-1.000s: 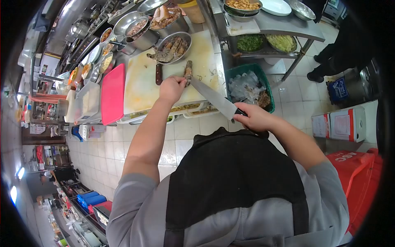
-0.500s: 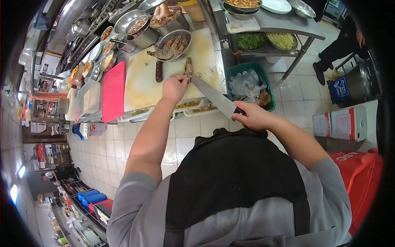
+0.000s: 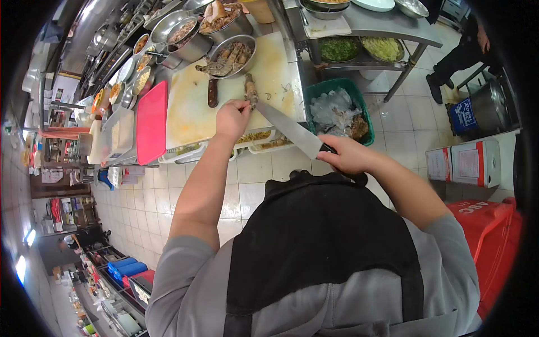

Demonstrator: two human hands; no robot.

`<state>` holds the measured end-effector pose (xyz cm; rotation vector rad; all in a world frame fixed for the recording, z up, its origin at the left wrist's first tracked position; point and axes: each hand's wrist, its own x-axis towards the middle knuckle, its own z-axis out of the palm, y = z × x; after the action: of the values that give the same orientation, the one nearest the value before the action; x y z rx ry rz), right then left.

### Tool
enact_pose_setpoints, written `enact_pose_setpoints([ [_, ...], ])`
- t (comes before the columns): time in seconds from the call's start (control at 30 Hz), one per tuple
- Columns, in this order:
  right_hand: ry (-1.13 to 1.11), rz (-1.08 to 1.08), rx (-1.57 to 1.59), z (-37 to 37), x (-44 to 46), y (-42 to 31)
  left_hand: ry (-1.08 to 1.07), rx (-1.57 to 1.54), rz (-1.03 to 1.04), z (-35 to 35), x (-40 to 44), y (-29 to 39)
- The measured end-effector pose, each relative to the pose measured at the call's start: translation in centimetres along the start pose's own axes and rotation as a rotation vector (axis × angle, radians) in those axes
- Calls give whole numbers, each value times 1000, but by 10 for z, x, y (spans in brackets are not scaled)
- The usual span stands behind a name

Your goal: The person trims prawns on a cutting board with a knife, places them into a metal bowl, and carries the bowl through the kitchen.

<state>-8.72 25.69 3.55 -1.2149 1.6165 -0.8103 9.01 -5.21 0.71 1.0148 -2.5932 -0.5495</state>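
Observation:
My left hand (image 3: 232,119) is closed, thumb and fingers pinched at the near end of a greyish-brown prawn (image 3: 250,87) lying on the white cutting board (image 3: 188,115). My right hand (image 3: 349,154) grips the black handle of a large kitchen knife (image 3: 289,130). The blade slants up and left, its tip touching or very close to the prawn beside my left fingertips. Behind the prawn stands a metal bowl (image 3: 252,57) of similar prawns. A reddish-brown handle (image 3: 213,93) lies left of the prawn; its blade, if any, is hidden. Thin scraps dot the board's right side.
Left of the board lies a pink cutting board (image 3: 152,123). Metal pots (image 3: 193,49) and bowls of food crowd the back. A green bin (image 3: 366,106) with plastic bags stands on the floor to the right. Another person's leg (image 3: 449,73) shows at far right.
The view has shifted slightly, moving the board and bowl up and left. My left hand keeps its pinch at the prawn and my right hand still holds the knife near it.

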Motion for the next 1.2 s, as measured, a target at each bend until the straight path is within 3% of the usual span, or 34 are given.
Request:
enact_pose_setpoints([
  [0.17,-39,85,179,1,8,4,-49,-79,-90,4,5,6],
  [0.4,-28,40,49,3,-14,11,63,-72,-38,18,-4,12],
  [0.7,-53,110,38,-13,-10,6,-78,-126,-111,1,-4,3],
  [1.0,-55,53,-20,-6,-16,-5,17,-85,-143,14,-4,8],
  [1.2,-83,90,-17,-19,-12,-12,-152,-88,-187,-6,-8,2],
])
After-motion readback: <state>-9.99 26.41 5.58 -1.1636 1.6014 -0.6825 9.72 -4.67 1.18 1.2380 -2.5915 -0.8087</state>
